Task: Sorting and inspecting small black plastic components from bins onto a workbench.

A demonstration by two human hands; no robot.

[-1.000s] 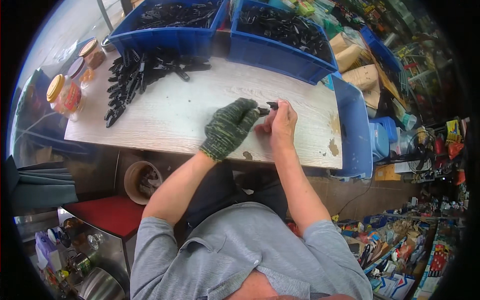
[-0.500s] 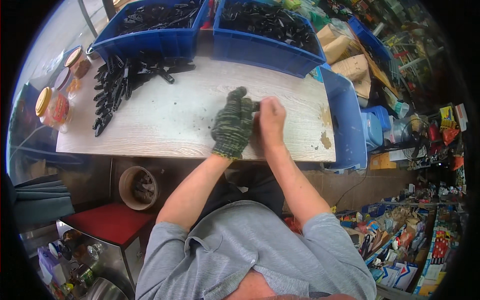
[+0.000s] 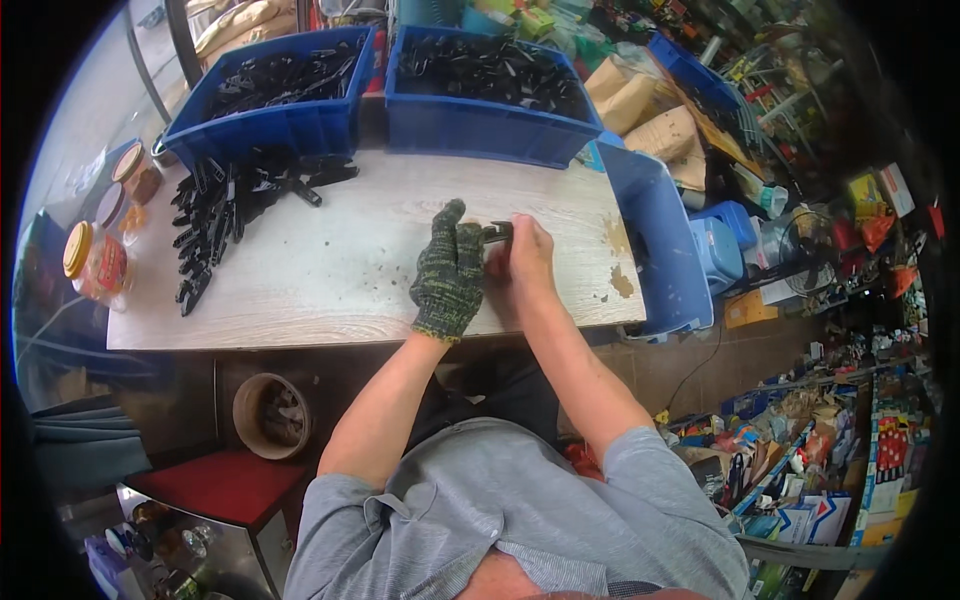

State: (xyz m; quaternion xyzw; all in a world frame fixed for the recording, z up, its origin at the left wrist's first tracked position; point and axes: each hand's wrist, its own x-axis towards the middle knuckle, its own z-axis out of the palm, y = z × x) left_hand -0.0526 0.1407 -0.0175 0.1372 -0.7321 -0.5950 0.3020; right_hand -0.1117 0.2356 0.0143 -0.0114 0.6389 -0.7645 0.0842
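Note:
A small black plastic piece [image 3: 497,232] bridges the space between my two hands above the table's front part. My left hand [image 3: 446,280], in a dark green knitted glove, is closed round one end of it. The bare fingers of my right hand [image 3: 532,258] pinch the other end. Much of the piece is covered by the fingers, so its exact kind does not show. To the left, a heap of similar long black pieces [image 3: 215,215] lies on the white wood-grain table [image 3: 350,240].
Two blue bins [image 3: 480,135] full of black pieces stand along the back. Lidded jars [image 3: 98,265] line the left edge. A light blue tub [image 3: 665,240] adjoins the right side. Below sits a round bucket [image 3: 250,420] near a red-topped cabinet [image 3: 215,485].
The view has shifted, so table and bins appear moved leftward. More of the black piece shows between my hands, which both keep hold of it.

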